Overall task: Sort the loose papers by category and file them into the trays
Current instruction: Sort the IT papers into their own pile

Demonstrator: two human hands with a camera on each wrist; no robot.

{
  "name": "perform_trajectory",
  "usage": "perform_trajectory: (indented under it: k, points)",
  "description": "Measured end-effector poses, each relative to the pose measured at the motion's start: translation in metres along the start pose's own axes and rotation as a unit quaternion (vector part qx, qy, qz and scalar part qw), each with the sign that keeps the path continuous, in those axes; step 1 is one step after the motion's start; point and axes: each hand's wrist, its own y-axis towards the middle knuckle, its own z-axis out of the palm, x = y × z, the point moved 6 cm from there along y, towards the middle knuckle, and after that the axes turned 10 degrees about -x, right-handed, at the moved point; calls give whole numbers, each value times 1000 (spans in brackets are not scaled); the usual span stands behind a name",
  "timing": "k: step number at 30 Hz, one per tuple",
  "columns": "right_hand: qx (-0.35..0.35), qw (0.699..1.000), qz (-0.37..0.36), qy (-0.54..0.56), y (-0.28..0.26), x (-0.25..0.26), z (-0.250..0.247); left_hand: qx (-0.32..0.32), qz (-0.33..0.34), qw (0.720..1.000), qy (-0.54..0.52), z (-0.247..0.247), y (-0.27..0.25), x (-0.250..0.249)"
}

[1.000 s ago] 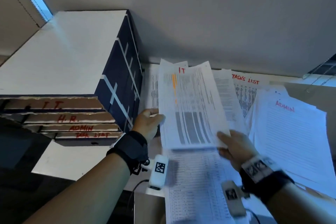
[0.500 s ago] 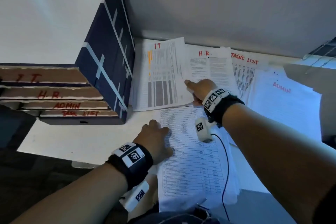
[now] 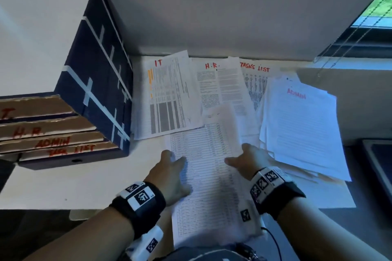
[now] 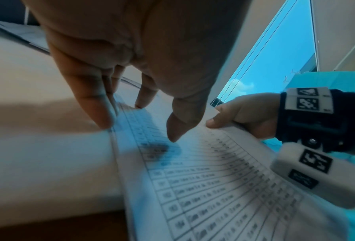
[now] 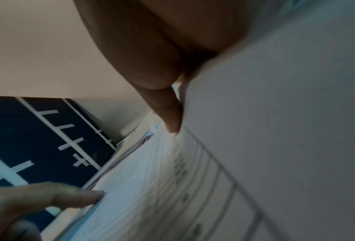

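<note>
Head view: white desk [image 3: 63,184], beige wall — left fingers [image 3: 169,159] flat, right fingers [image 4: 213,121] pinching sheet [image 3: 203,176].

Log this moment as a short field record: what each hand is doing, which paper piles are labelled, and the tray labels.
left hand: fingertips pressing the left edge of the table sheet
right hand: gripping that sheet's right edge, which lifts off the desk
labelled piles: IT pile, H.R. pile, TASKS LIST pile, ADMIN pile
tray stack: left of the papers; readable labels H.R., ADMIN; top and bottom ones partly cut off or smudged
desk: white
</note>
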Motion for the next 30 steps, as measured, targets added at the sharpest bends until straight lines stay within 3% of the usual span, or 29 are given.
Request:
perform_trajectory:
  k: [4, 7, 10, 13, 15, 18, 20, 23, 25, 28, 30]
  points:
    - [-65, 994, -52, 73, -3, -12, -6, 12, -7, 1000, -18, -6, -1, -2]
    - [-99, 977, -41, 186, -4, -50, -33, 20, -13, 999, -25, -13, 2, -3]
    - [-117, 945, -14, 304, -9, -90, -68, 8, -28, 998, -52, -20, 6, 6]
    - [-63, 899, -39, 431, -22, -97, -95, 8, -29, 988, -153, -27, 12, 2]
    - [-28, 862, -54, 503, -33, -83, -104, 38, -53, 939, -337, -33, 13, -15]
    - [4, 845, -55, 532, -31, -54, -84, 33, -103, 796, -596, -50, 21, -31]
    - [10, 864, -53, 500, -15, -41, -57, -30, -92, 770, -631, -60, 34, -20]
    - [-14, 931, -64, 358, 12, -25, -24, -151, -133, 849, -489, -66, 55, 20]
    - [-34, 968, -53, 243, 24, -18, -10, -173, -177, 883, -400, -58, 63, 44]
    - [-54, 991, -41, 116, 28, -14, 1, -214, -189, 927, -242, -53, 65, 55]
    - [-58, 995, -47, 73, 30, -12, 5, -248, -124, 953, -122, -62, 68, 43]
